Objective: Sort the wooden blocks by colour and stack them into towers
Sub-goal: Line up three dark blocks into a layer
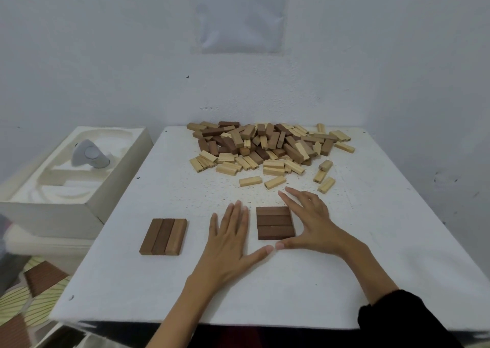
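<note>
Head view, one entry. Your left hand (230, 241) lies flat on the white table (371, 255), fingers straight and close together, thumb stretched out to the right, holding nothing. Your right hand (310, 223) is also flat and open, fingers spread and pointing away to the left, thumb reaching back toward the left thumb until the two tips nearly meet, and it holds nothing either. Between the two hands sits the dark brown layer (275, 223): three blocks flat, side by side, their long axes running across from hand to hand. The right palm lies against its right edge. Whether the left fingers touch its left edge you cannot tell. Well to the left of your left hand lies the second brown layer (163, 237), also three blocks flat, their long axes pointing away from you and leaning slightly right at the far end; its right-hand block looks paler than the other two. Beyond both sets of fingertips lies the unsorted pile (267, 149), pale, mid and dark blocks mixed at all angles, with pale strays just past your right fingers. Progress, as a judgement: early. There are two bases, each one layer high, no pale base begun, and most of the stock is still to sort.
</note>
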Available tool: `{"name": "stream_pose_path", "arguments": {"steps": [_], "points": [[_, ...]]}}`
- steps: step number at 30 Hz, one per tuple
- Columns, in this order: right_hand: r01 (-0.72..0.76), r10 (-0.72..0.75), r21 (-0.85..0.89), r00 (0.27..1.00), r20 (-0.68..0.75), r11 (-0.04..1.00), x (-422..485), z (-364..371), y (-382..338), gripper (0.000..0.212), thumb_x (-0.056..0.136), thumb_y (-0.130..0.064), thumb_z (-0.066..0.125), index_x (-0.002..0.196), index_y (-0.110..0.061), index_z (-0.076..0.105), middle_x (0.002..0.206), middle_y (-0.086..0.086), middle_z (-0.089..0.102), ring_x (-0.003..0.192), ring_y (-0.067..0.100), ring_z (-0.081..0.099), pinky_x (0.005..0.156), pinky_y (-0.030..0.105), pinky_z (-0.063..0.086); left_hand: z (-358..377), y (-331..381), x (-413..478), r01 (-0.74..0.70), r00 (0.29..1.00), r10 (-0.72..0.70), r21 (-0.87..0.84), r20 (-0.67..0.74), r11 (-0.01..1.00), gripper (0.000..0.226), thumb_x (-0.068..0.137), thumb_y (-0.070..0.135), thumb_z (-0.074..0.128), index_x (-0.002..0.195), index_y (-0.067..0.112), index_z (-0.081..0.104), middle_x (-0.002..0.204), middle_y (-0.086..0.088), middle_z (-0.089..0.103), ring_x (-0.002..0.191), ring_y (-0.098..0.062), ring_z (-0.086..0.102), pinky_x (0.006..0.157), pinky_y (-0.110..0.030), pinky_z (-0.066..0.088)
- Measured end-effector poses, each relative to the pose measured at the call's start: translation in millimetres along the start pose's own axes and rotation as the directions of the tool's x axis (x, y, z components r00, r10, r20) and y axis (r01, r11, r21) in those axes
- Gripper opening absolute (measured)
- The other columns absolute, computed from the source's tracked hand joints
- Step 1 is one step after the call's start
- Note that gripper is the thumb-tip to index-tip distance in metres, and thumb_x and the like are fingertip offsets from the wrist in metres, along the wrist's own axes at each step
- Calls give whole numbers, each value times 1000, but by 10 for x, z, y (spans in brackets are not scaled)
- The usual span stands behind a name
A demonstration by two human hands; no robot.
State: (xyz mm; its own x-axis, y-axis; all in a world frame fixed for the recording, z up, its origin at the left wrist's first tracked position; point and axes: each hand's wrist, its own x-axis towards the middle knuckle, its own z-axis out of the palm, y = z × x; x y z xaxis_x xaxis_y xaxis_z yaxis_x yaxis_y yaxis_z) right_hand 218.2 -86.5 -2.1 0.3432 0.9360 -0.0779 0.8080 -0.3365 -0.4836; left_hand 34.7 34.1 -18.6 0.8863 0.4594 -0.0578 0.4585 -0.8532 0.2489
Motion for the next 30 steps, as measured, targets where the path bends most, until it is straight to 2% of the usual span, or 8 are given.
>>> {"name": "stream_pose_path", "arguments": {"steps": [2, 4, 6, 8, 13, 17, 30], "points": [[8, -8, -4, 1000, -11, 1000, 26, -6, 37, 116, 45, -93, 43, 143, -46, 4, 154, -16, -1, 137, 5, -9, 114, 40, -3, -3, 30, 15, -6, 1000, 6, 5, 1, 1000, 116, 55, 90, -18, 146, 18, -25, 151, 1, -35, 136, -8, -36, 113, -42, -22], [29, -29, 5, 999, -44, 1000, 35, 5, 65, 116, 40, -98, 36, 142, -44, 23, 152, -15, 10, 135, 4, -2, 114, 39, 2, 0, 69, 30, -25, 1000, 25, 30, 2, 999, 119, 53, 92, -18, 146, 16, -25, 152, 0, -34, 137, -10, -35, 114, -43, -22], [60, -59, 14, 994, -87, 998, 43, 29, 59, 108, 43, -96, 40, 136, -41, 37, 147, -14, 22, 133, 5, 7, 114, 39, 8, 8, 93, 44, -36, 999, 36, 47, 2, 998, 121, 53, 92, -18, 146, 14, -25, 152, -1, -33, 138, -10, -34, 114, -43, -21], [80, -78, 16, 990, -114, 997, 59, 52, 33, 95, 50, -86, 48, 131, -36, 44, 140, -13, 30, 130, 7, 15, 112, 38, 15, 16, 99, 51, -35, 999, 35, 55, 1, 998, 123, 52, 92, -18, 146, 12, -25, 153, -1, -31, 138, -11, -33, 114, -44, -19], [126, -119, 35, 980, -158, 991, 99, 91, 15, 86, 54, -79, 54, 126, -32, 49, 121, -18, 33, 117, 0, 21, 101, 28, 20, 13, 124, 43, -25, 1000, 24, 46, 6, 999, 126, 50, 93, -16, 144, 10, -26, 154, -3, -29, 139, -11, -31, 115, -45, -18], [147, -137, 39, 972, -191, 988, 107, 105, -31, 84, 54, -76, 56, 123, -28, 52, 116, -17, 38, 113, 2, 26, 95, 26, 21, 13, 145, 37, -3, 1000, 2, 16, 8, 1000, 124, 48, 94, -17, 138, 10, -30, 155, -6, -27, 140, -12, -30, 114, -44, -19], [218, -186, 83, 939, -289, 972, 158, 107, -296, 80, 54, -73, 60, 119, -27, 55, 110, -25, 37, 109, -2, 27, 94, 26, 25, -119, -28, -81, -2, 994, 2, -4, -106, 1000, 128, 51, 95, -13, 148, 12, -18, 157, 0, -21, 141, -7, -26, 115, -40, -19]]}}
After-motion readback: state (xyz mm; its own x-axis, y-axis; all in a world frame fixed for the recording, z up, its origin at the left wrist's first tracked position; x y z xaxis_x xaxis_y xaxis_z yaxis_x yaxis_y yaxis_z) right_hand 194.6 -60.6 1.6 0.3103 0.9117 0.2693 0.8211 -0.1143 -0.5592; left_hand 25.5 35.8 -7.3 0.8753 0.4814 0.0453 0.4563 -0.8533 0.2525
